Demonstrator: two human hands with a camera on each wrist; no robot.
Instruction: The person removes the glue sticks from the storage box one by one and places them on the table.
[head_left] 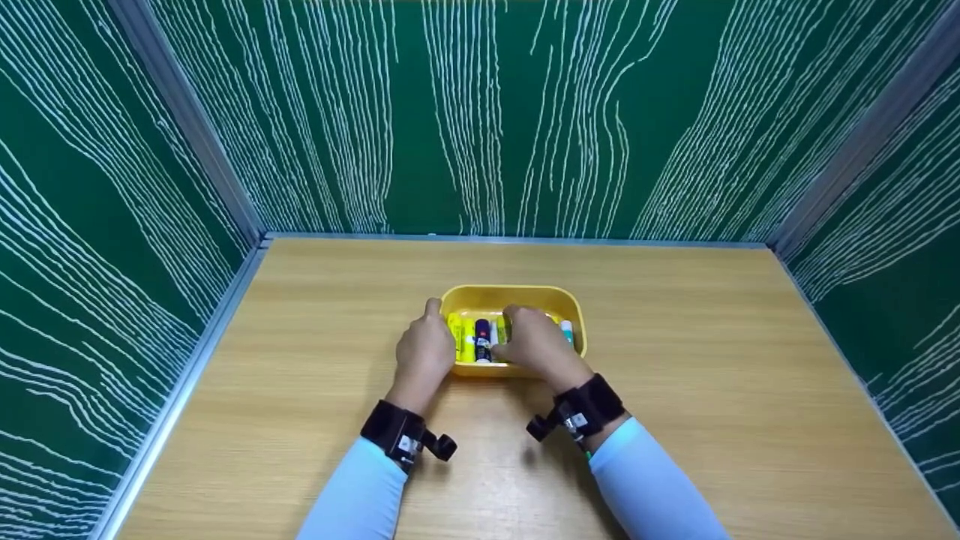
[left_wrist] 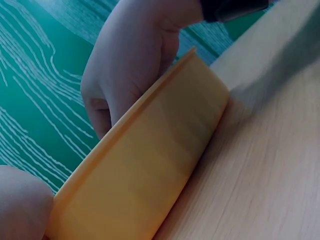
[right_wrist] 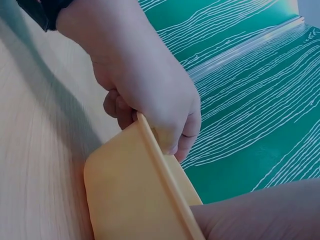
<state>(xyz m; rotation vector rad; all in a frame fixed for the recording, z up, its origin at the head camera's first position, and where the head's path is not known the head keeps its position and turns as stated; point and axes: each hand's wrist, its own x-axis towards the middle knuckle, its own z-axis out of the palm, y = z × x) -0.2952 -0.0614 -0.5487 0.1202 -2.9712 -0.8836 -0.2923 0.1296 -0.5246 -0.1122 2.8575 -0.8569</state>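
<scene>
A yellow plastic bin (head_left: 517,369) stands on the table, holding a row of glue sticks. My left hand (head_left: 427,349) grips its left rim, fingers curled over the edge in the right wrist view. Reaching in from the front right, my right hand (head_left: 544,345) has thumb and finger around a yellow-green glue stick (head_left: 503,328). A dark blue glue stick (head_left: 482,339) lies just left of it, beside yellow glue sticks (head_left: 468,339). At the bin's right end shows a white-and-teal stick (head_left: 567,331). The bin wall hides my right fingertips in the left wrist view (left_wrist: 130,60).
The wooden table (head_left: 675,315) surrounds the bin. Green panels (head_left: 510,112) with white streaks rise at the back and both sides, joined by metal corner posts (head_left: 199,120). Each wrist wears a black strap (head_left: 589,409) with a small camera.
</scene>
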